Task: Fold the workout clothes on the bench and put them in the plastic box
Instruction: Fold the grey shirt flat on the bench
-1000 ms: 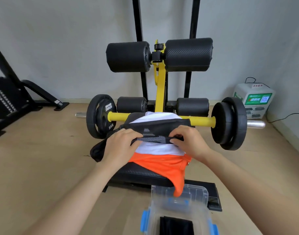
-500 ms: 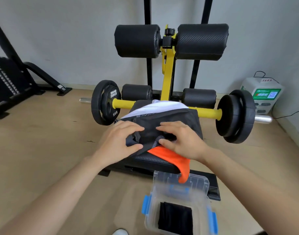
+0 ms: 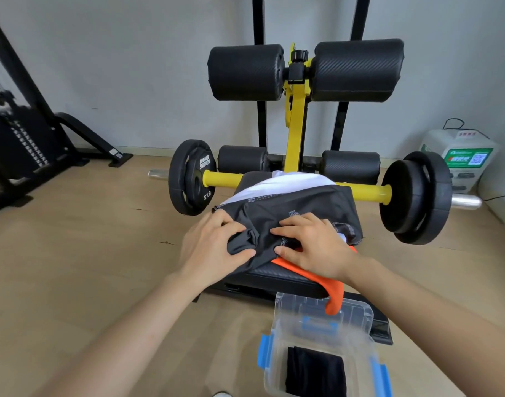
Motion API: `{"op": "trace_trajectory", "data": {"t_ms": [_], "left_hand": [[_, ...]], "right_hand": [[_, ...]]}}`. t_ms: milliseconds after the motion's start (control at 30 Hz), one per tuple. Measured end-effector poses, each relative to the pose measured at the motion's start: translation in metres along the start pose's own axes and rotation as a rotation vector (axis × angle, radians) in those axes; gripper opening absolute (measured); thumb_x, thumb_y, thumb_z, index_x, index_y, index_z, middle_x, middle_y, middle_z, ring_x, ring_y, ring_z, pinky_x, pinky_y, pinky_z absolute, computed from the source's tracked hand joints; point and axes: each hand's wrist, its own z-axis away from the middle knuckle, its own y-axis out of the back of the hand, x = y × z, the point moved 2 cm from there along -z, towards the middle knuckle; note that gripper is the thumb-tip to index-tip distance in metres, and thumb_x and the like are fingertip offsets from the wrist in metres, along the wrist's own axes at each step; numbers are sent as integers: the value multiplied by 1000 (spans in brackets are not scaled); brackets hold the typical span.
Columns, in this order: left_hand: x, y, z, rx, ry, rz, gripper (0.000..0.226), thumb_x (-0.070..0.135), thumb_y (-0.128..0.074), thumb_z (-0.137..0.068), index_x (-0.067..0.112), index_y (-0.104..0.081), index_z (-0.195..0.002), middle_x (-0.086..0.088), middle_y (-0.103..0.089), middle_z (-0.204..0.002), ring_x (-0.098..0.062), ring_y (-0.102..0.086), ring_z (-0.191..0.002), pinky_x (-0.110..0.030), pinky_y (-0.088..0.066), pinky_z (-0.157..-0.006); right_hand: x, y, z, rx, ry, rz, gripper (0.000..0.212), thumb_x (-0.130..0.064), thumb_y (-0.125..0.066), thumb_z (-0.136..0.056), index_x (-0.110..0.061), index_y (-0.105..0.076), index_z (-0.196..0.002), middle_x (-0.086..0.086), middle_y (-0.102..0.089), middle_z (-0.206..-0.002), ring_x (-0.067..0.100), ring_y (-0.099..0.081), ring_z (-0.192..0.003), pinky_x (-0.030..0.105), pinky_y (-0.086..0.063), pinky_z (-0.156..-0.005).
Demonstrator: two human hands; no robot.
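Observation:
A dark grey garment (image 3: 300, 207) lies on top of the pile on the black bench (image 3: 277, 275). Under it show a white garment (image 3: 277, 183) and an orange one (image 3: 328, 293), whose end hangs over the bench's front edge. My left hand (image 3: 214, 245) grips a bunched fold of the grey garment between thumb and fingers. My right hand (image 3: 314, 242) pinches the same garment at its near edge, fingers spread on the cloth. On the floor in front stands the clear plastic box (image 3: 360, 353) with blue latches; a folded black garment (image 3: 314, 371) lies inside.
A barbell (image 3: 411, 196) with black plates and a yellow bar lies across behind the bench. Black roller pads on a yellow post (image 3: 295, 124) rise behind. A weight machine (image 3: 16, 144) stands at left, a white device (image 3: 463, 159) at the right wall.
The grey garment has been folded toward me over the white one, hiding most of the white and orange. Both hands came nearer the bench's front edge, still holding the cloth.

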Motion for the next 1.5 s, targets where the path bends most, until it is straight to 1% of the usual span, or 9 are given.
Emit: {"op": "trace_trajectory", "data": {"t_ms": [200, 433, 533, 700, 800, 933, 1167, 1367, 1500], "left_hand": [[-4, 10, -9, 85, 215, 366, 27, 46, -63, -86, 21, -64, -76, 2, -58, -64, -18, -56, -64, -40, -47, -56], [-50, 11, -10, 312, 598, 920, 17, 28, -65, -93, 14, -72, -88, -11, -74, -83, -15, -59, -70, -34, -45, -67], [-63, 3, -10, 332, 716, 923, 17, 24, -63, -95, 16, -71, -82, -2, -64, -72, -15, -44, -60, -31, -37, -61], [-82, -13, -2, 192, 893, 823, 11, 11, -62, -96, 14, -73, -99, -3, -72, -84, -21, -63, -67, -32, -56, -65], [-86, -4, 3, 204, 830, 600, 14, 15, -63, -93, 25, -73, -96, 1, -73, -94, -22, -70, -87, -35, -56, -83], [-52, 26, -2, 274, 494, 544, 10, 18, -69, -89, 24, -72, -96, 6, -70, -88, -13, -63, -80, -23, -49, -71], [-21, 8, 2, -245, -88, 283, 48, 60, -78, -61, 41, -63, -102, 22, -59, -107, -7, -52, -101, -32, -50, -81], [-37, 12, -4, -255, -79, 262, 32, 16, -86, -73, 38, -71, -91, 21, -62, -86, -5, -60, -82, -31, -53, -72], [-48, 31, -10, -126, -88, 233, 21, 9, -80, -82, 24, -79, -97, 23, -61, -87, -3, -60, -77, -26, -50, -70]], "right_hand": [[5, -2, 3, -9, 26, 21, 56, -64, -43, -89, -43, -49, -140, -15, -48, -144, 16, -40, -130, 40, -36, -97], [2, 4, 8, 27, 24, 0, 69, -70, -27, -87, -39, -43, -145, -8, -42, -152, 18, -37, -137, 42, -35, -105], [3, 8, 10, 27, 25, 32, 71, -73, -28, -88, -39, -33, -150, -10, -35, -157, 17, -32, -142, 40, -28, -111], [10, 3, 10, -116, 24, 92, 85, -79, -13, -79, -40, -17, -155, -8, -22, -163, 20, -17, -151, 40, -15, -119], [13, 4, 11, -143, 46, 68, 78, -75, -23, -87, -39, -13, -156, -7, -17, -164, 19, -12, -152, 41, -11, -121], [21, 12, 14, -53, 81, -88, 66, -55, -50, -90, -28, -40, -149, -2, -42, -153, 20, -37, -142, 41, -32, -116], [38, 21, 17, 154, 32, -112, 34, -31, -73, -83, -25, -69, -117, -5, -65, -109, 19, -58, -101, 40, -50, -88], [46, 23, 24, 245, 31, -201, 18, -17, -70, -87, -21, -72, -104, -6, -65, -102, 15, -61, -97, 37, -52, -84], [41, 29, 24, 282, 78, -195, 6, -18, -66, -91, -21, -70, -93, -10, -66, -95, 13, -59, -91, 34, -50, -82]]}}
